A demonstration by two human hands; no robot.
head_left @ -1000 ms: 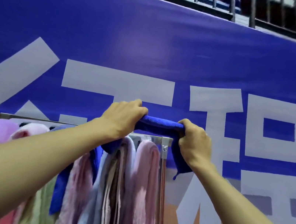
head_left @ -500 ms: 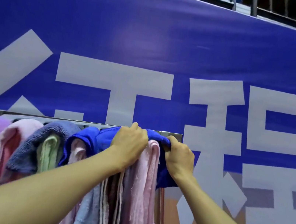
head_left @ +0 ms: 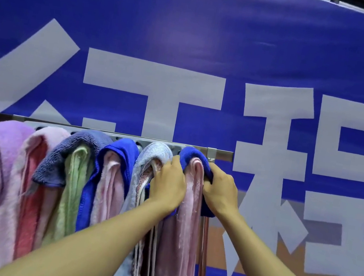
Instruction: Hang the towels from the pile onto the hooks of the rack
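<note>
Blue towel point(head_left: 191, 155) sits draped over the top of a pink towel point(head_left: 191, 201) at the right end of the rack point(head_left: 220, 153), just left of the end bracket. Both hands are on it. Left hand point(head_left: 168, 184) is closed on its left side, fingers curled into the cloth, w/ a bit of blue showing below the wrist. Right hand point(head_left: 220, 191) is clamped on its right side, blue cloth bunched under the fingers and hanging just below the palm. The pink towel hangs straight down btwn the two hands. Left of them along the rack: light blue towel point(head_left: 157, 152), another blue one over pink point(head_left: 124, 150), grey-blue over green point(head_left: 90, 140), pale pink point(head_left: 50, 136), lilac point(head_left: 2, 135). Hooks themselves hidden under cloth. Behind: blue banner point(head_left: 193, 32) w/ big white characters.
</note>
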